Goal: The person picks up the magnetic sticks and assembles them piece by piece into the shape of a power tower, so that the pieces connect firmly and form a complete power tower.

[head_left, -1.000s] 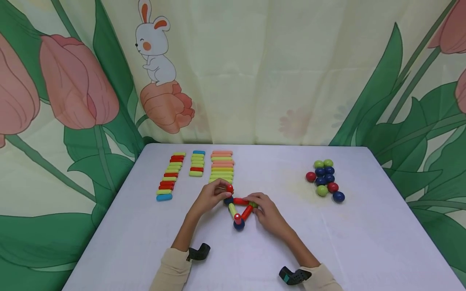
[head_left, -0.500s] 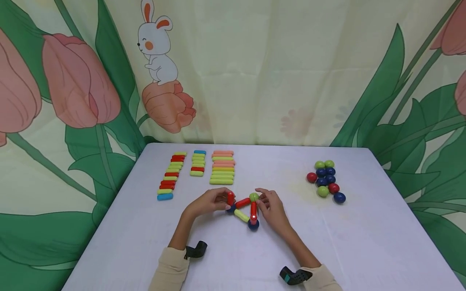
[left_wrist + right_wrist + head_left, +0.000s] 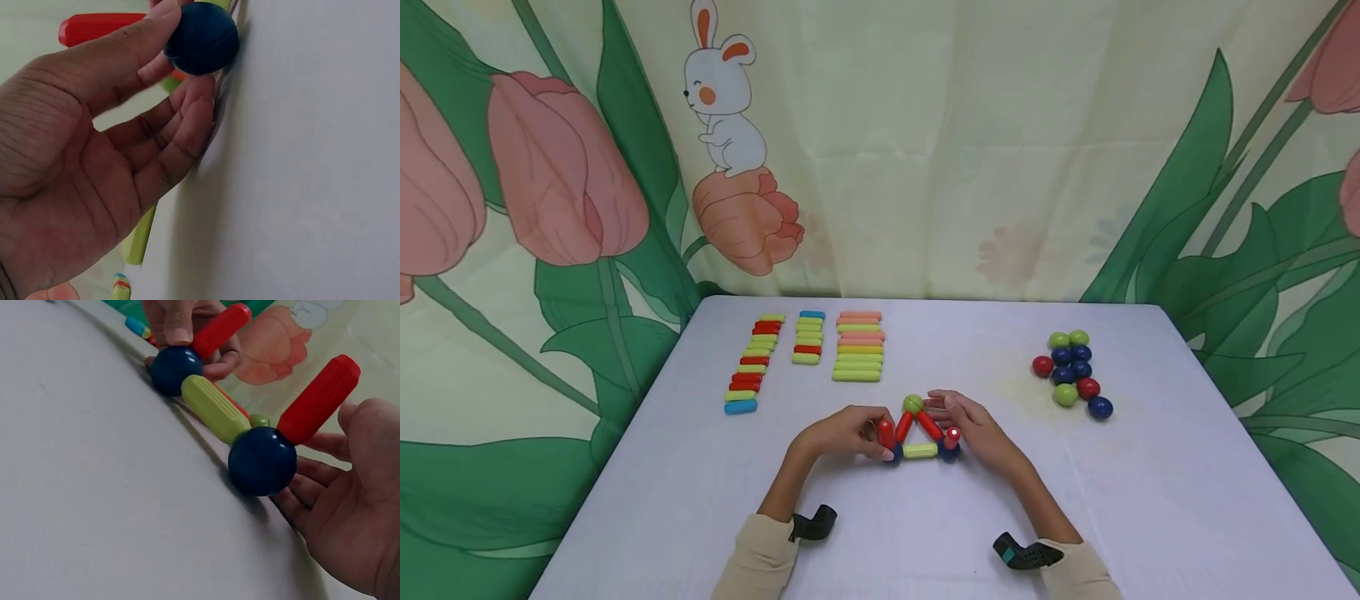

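Observation:
A triangle of rods and balls lies on the table between the hands. Its green ball is at the back, joined by two red rods to the left blue ball and the right blue ball. A yellow-green rod links the blue balls along the front. From each blue ball another red rod sticks up. My left hand pinches the left blue ball, thumb on its side. My right hand is around the right corner, fingers loosely bent behind the ball; any contact is unclear.
Short rods in red, yellow-green and blue lie in a column at the left, with a shorter column beside it. Longer rods lie behind the triangle. Several loose balls sit together at the back right of the white table.
The triangle has turned so the yellow-green rod faces front and the green ball is at the back. My left hand has moved forward-right with its corner; my right hand has left the green ball.

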A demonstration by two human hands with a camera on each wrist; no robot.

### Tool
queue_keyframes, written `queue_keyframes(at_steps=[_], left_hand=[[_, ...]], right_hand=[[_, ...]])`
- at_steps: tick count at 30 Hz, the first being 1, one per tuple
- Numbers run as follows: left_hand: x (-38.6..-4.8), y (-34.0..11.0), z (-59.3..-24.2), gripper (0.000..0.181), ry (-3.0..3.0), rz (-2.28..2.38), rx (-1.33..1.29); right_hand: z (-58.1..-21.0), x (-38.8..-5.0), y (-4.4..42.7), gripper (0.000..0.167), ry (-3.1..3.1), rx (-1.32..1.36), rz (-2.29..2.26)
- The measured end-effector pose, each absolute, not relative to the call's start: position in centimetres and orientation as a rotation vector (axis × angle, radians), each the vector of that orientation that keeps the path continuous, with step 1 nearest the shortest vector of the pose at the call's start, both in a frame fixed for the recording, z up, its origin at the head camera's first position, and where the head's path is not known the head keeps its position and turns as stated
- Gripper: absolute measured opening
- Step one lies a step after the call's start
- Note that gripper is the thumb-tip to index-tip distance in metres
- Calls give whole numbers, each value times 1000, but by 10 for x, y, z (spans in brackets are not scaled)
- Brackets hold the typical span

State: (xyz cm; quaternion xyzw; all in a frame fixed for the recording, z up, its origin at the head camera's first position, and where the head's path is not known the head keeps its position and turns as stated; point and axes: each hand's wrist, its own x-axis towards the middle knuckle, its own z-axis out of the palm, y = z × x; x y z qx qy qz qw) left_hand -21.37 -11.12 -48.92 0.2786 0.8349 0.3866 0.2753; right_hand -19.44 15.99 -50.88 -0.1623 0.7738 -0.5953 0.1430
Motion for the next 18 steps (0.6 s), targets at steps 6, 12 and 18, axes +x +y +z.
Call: queue_keyframes(at_steps=[6,12,18], left_hand=[[-214,-111,-488,27,2210,1031,746],[-221,-134,-491,16,2292,1168,569],[-228,-161,-495,15,2758,1235,69]], right_hand=[[-509,-202,183,58,2061,-509,-1737],[-507,-201,202,45,2059,-700,-1632],[-504,-195,195,69,2171,-785,-1417]])
